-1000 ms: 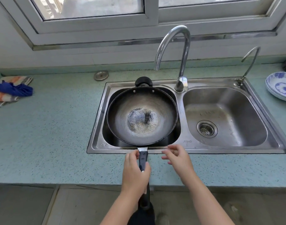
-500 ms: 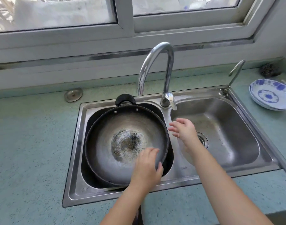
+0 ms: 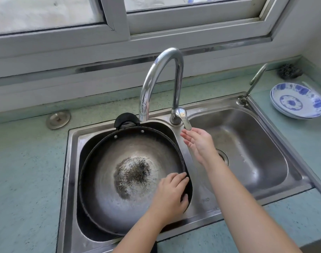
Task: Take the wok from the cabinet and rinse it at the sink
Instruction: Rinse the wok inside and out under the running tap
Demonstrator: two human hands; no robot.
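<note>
A dark round wok (image 3: 119, 172) with a worn, speckled centre lies in the left basin of a steel double sink (image 3: 207, 203). Its small black loop handle points to the back; the long handle is hidden under my left arm. My left hand (image 3: 171, 194) grips the wok's near-right rim, fingers curled over the edge. My right hand (image 3: 199, 143) hovers open, palm up, just below the lever (image 3: 183, 118) of the tall curved faucet (image 3: 161, 79). The spout ends above the wok's back edge. No water is running.
The right basin (image 3: 247, 152) holds only its drain. Stacked blue-and-white plates (image 3: 298, 101) and a dark scouring pad (image 3: 289, 71) sit on the green counter at right. A small second tap (image 3: 254, 83) stands at the sink's back right corner. A round metal cap (image 3: 58, 119) lies back left.
My left hand left the long handle and took hold of the wok's rim. My right hand rose from the sink's front edge up to the faucet lever. The view moved closer.
</note>
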